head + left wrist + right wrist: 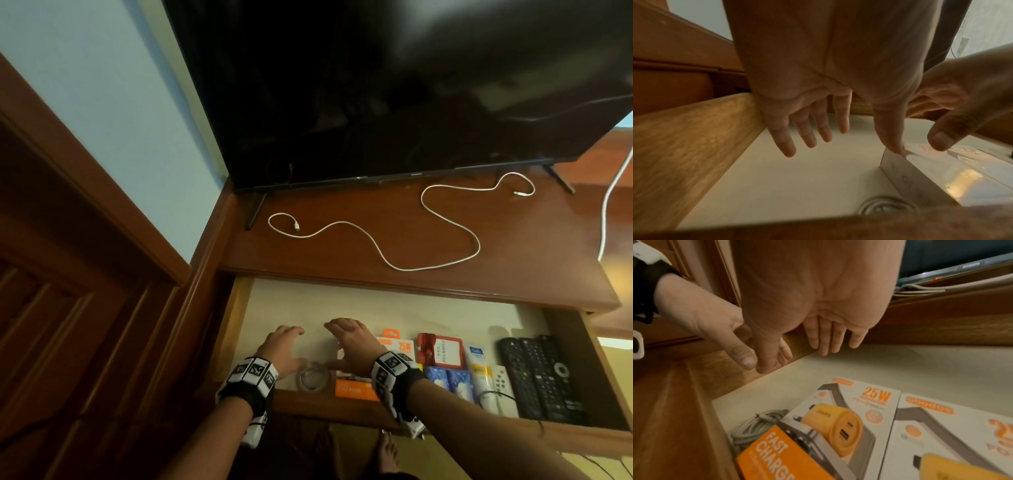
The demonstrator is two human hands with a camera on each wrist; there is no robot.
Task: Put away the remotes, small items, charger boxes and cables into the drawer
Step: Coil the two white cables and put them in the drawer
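Note:
The drawer (239,318) is pulled out, and both my hands hover low over its left part. My left hand (289,339) is open with the fingers spread, and its thumb (897,146) touches the top edge of a white 25W charger box (851,415). My right hand (342,337) is open above that box and holds nothing. A coiled white cable (311,377) lies at the drawer's front, beside an orange fast-charger box (352,389). A second 25W box (953,434) lies to the right. Two black remotes (541,377) lie at the drawer's right end. A long white cable (376,240) snakes loose over the TV stand top.
A TV (376,102) stands on the wooden stand top (513,274), which overhangs the back of the drawer. In the drawer's middle are a red case (442,353), tubes, blue packets and a small white remote (501,380). A wooden door (68,274) is at the left.

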